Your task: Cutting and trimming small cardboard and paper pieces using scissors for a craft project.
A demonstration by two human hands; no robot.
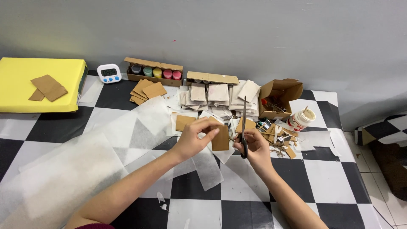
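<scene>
Nearest the camera, a long sheet of thin white tissue paper [63, 169] lies across the black-and-white checkered table [322, 186], running from lower left toward the middle. Above it, left hand [195, 138] closed in a pinch, thumb and fingers gripping the top edge of a brown cardboard rectangle [220, 138] held upright over the table centre. Right hand [254, 146] just beside it, fingers curled through the black handles of scissors [243, 127]; blades point up and away, appear shut or nearly so, tip not touching the card. A strip of white tissue hangs under the card. Right of the hands, a litter of cardboard scraps [275, 138] and a white glue pot [300, 119] on its side, stick in its mouth. Further back, stacks of tissue-wrapped pieces [218, 95], a small pile of brown cardboard cards [146, 91], an open cardboard box [280, 95]. Against the grey wall, a tray of coloured paint pots [154, 72], a white digital timer [109, 73]. Far left, a yellow box [25, 76] with two cardboard pieces on top.
</scene>
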